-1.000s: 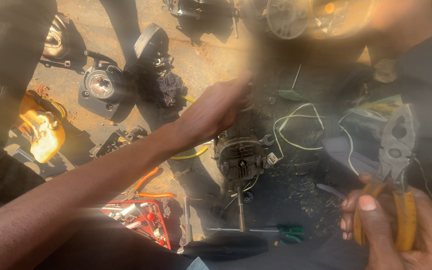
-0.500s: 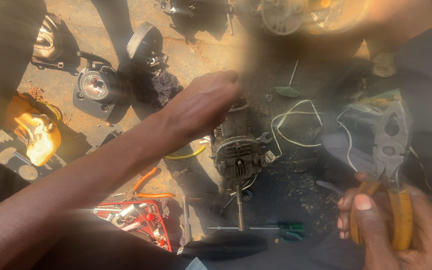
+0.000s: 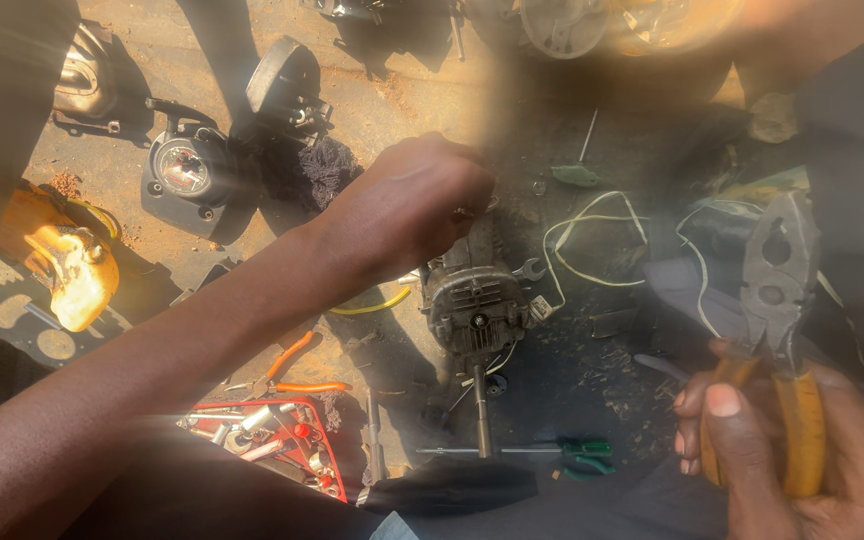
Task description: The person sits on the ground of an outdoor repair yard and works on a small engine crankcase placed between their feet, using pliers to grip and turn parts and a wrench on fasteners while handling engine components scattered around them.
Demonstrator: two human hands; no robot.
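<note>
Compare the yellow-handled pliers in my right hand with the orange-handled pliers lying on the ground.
The yellow-handled metal pliers are held upright in the right hand, their handles gripped; the orange-handled pliers lie flat on the dirt, untouched, handles spread apart. The yellow-handled pair looks bulkier, being nearer the camera. Both have coloured grips.

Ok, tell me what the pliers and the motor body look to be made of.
Pliers: dull grey steel head, by its worn metallic sheen; handles in yellow-orange sleeves, probably rubber or plastic. Motor body: cast metal, likely aluminium, matte grey and grimy, with moulded ribs; its shaft looks bare steel.
</note>
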